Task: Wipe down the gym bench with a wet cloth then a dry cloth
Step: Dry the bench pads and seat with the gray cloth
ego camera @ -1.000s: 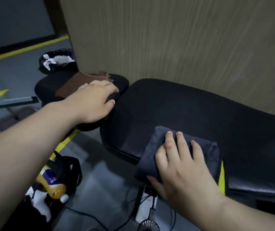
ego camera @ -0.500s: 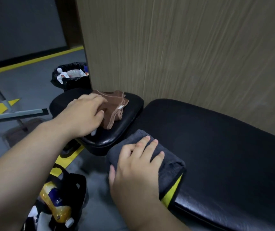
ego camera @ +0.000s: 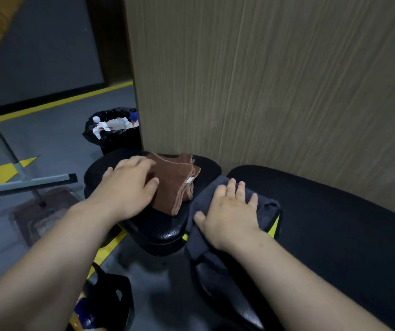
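Note:
The black gym bench has a long padded section [ego camera: 323, 211] on the right and a small seat pad [ego camera: 167, 230] to its left. My right hand [ego camera: 230, 211] lies flat with straight fingers on a dark grey cloth [ego camera: 265, 206] at the left end of the long pad, beside the gap between the pads. A folded brown cloth [ego camera: 177, 185] lies on the seat pad. My left hand [ego camera: 129, 187] rests on the seat pad with its fingers over the brown cloth's left edge.
A wood-grain wall panel [ego camera: 275, 91] stands right behind the bench. A black lined bin [ego camera: 115, 132] with rubbish sits behind the seat pad. A metal bar [ego camera: 24, 185] crosses at left. A black bag [ego camera: 110, 299] with a bottle lies on the floor below.
My right hand has slid the grey cloth leftward along the long pad to its left end. The view has shifted, and my left hand has stayed on the seat pad by the brown cloth.

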`<action>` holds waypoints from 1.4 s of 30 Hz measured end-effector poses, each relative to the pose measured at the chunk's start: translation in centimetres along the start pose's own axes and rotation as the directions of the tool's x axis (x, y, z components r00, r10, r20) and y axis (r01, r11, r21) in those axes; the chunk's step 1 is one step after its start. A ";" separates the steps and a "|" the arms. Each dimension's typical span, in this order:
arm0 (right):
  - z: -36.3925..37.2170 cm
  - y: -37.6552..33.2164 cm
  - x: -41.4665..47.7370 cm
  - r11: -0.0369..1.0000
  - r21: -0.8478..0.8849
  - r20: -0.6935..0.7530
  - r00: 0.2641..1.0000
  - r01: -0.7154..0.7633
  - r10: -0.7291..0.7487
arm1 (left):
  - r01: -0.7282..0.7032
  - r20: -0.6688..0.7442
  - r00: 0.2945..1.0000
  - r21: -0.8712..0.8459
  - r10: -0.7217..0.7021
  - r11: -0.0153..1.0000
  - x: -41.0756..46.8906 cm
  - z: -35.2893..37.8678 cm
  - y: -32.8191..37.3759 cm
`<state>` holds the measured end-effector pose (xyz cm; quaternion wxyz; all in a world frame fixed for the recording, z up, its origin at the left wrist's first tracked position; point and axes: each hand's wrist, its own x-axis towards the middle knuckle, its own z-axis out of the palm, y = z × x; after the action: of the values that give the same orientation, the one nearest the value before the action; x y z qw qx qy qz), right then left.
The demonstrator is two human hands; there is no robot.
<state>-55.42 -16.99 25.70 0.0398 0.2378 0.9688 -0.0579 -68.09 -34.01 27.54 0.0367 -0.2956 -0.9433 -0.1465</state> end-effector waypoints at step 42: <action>-1.6 18.5 -10.6 0.949 0.092 -0.054 0.953 0.301 -0.297 | -0.189 0.209 0.963 0.059 0.173 0.980 -0.3 4.3 9.0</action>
<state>-37.51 -5.39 26.70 -0.0006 0.0913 0.9901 -0.1068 -62.64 -25.89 25.67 -0.0347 -0.3921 -0.9162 -0.0746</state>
